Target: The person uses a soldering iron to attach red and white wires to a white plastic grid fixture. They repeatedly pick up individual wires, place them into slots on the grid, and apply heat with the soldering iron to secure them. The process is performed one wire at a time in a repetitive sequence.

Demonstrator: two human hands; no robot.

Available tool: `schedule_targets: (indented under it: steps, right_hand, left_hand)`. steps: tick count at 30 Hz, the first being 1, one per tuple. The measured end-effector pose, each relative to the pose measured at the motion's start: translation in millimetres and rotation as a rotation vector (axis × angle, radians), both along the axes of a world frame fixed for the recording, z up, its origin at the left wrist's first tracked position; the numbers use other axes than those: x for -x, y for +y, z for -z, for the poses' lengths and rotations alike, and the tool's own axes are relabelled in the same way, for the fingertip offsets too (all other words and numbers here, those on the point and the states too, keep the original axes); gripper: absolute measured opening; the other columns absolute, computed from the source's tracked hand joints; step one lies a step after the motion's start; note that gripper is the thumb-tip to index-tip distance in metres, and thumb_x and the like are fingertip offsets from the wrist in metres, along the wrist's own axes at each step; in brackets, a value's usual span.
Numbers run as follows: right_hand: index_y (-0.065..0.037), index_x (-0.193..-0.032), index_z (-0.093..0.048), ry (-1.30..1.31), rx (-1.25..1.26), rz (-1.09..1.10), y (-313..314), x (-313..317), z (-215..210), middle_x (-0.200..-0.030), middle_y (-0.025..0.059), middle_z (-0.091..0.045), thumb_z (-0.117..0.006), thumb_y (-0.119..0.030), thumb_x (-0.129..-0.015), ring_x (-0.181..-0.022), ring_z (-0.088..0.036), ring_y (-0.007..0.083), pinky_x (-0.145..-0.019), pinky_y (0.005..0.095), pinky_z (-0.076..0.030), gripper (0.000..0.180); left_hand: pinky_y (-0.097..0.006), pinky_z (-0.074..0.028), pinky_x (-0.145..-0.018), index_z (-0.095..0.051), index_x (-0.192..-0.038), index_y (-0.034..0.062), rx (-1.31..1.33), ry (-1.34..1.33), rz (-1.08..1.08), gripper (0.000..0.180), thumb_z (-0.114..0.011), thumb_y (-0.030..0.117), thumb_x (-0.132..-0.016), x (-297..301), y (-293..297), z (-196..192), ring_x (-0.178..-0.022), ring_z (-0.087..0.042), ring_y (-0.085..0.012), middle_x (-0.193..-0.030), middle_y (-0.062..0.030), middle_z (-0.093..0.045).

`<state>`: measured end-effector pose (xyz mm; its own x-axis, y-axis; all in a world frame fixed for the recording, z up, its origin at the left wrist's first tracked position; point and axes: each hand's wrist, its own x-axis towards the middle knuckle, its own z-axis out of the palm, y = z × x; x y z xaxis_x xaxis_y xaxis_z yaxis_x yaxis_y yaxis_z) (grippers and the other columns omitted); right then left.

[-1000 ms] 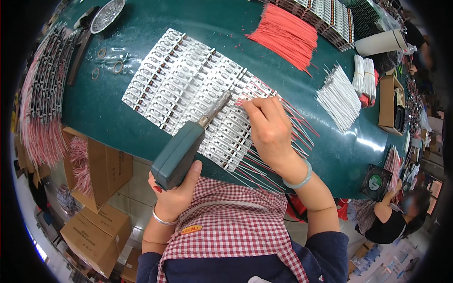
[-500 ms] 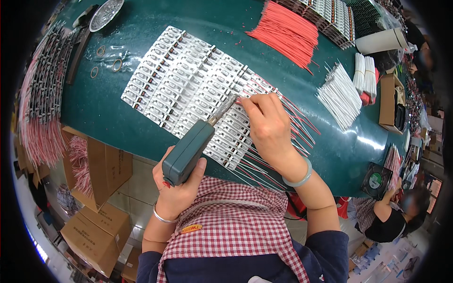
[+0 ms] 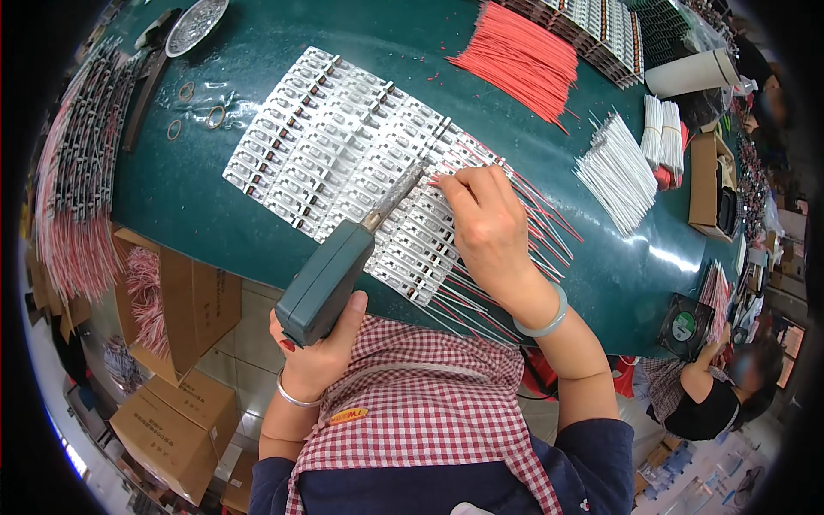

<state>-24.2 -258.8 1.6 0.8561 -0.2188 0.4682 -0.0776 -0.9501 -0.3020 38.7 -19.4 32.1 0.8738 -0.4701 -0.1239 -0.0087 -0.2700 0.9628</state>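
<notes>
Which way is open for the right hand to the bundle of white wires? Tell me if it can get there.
Probably yes. The right hand rests on the white strips, and bare green table lies between it and the white wires; nothing stands in between.

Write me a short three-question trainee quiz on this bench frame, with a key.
1. True or false: the left hand holds the green soldering gun.
2. Multiple choice: the right hand rests on A) the red wire bundle, B) the rows of white modules, C) the white wire bundle.
3. Fill in: the gun's metal tip points toward the right hand's ____.

Key: 1 true; 2 B; 3 fingers.
</notes>
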Motion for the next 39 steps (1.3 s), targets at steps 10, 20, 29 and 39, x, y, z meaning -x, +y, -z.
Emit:
schedule_targets:
  steps: [10, 20, 29, 39]
  right_hand:
    - [0.004, -0.103, -0.070, -0.035, -0.056, 0.001, 12, 9, 0, -0.094, 0.0103, -0.063, -0.068, 0.002, -0.075, -0.083, -0.058, 0.0257, -0.067, 0.0355, -0.050, 0.028]
    - [0.005, -0.101, -0.069, -0.002, -0.018, 0.007, 15, 5, -2, -0.090, 0.0106, -0.059, -0.069, 0.002, -0.078, -0.082, -0.057, 0.0254, -0.064, 0.0348, -0.050, 0.023]
    - [0.007, -0.100, -0.069, 0.012, -0.006, -0.004, 14, 4, -2, -0.092, 0.0116, -0.059, -0.067, 0.004, -0.075, -0.082, -0.056, 0.0263, -0.065, 0.0344, -0.050, 0.025]
    - [0.007, -0.099, -0.069, 0.004, 0.004, -0.009, 14, 4, -2, -0.093, 0.0120, -0.059, -0.066, 0.004, -0.073, -0.082, -0.057, 0.0268, -0.065, 0.0347, -0.050, 0.026]
  left_hand:
    - [-0.029, -0.054, -0.067, -0.073, -0.102, -0.0029, 0.040, -0.105, 0.015, 0.022, -0.080, 0.005, -0.083, -1, 4, 0, -0.072, -0.068, -0.0144, -0.089, -0.0087, -0.075]
    - [-0.027, -0.051, -0.065, -0.070, -0.099, -0.0055, 0.030, -0.129, 0.109, 0.020, -0.078, -0.003, -0.081, -5, 0, -2, -0.074, -0.064, -0.0133, -0.092, -0.0092, -0.069]
    - [-0.027, -0.050, -0.064, -0.070, -0.098, -0.0054, 0.024, -0.152, 0.140, 0.019, -0.077, -0.003, -0.081, -7, 0, -2, -0.072, -0.064, -0.0148, -0.091, -0.0103, -0.069]
    - [-0.028, -0.053, -0.063, -0.072, -0.098, -0.0049, 0.027, -0.186, 0.093, 0.018, -0.078, 0.001, -0.082, -3, 8, 2, -0.070, -0.067, -0.0170, -0.088, -0.0115, -0.071]
